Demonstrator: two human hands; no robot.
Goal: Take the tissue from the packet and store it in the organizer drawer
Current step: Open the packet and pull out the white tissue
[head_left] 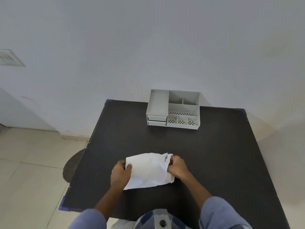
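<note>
Both hands grip the white tissue packet on the dark bench: left hand fingers pinch its left edge, right hand fingers clench its right end. The grey organizer sits well beyond the packet, drawers closed.

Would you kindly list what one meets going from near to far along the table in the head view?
Sleeves → the left hand and right hand, both gripping the white packet → a bare stretch of the dark table → the grey organizer at the far edge → the wall.

Both hands grip white packet on table; organizer behind.
</note>
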